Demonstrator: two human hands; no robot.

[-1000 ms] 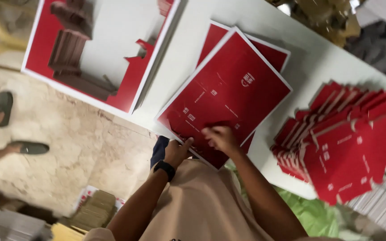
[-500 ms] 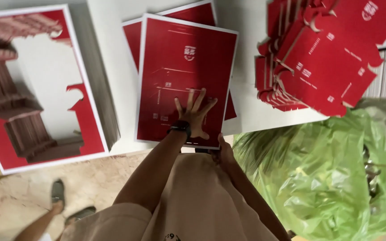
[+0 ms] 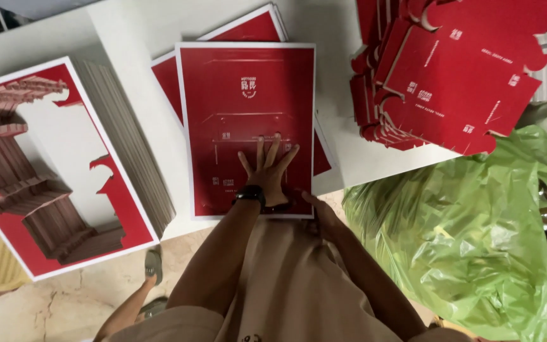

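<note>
Left hand: flat on the red sheet, fingers spread wide, gripping nothing.
Right hand: at the sheet's near edge; grip hidden, cannot tell.
Red sheet: on the white bench.

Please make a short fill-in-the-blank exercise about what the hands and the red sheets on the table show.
1. The left hand lies flat on the top ____ printed sheet.
2. The left wrist wears a black ____.
3. The crumpled plastic bag at the right is ____.
4. The right hand is at the sheet's ____ edge.

Missing words: red; watch; green; near
</note>
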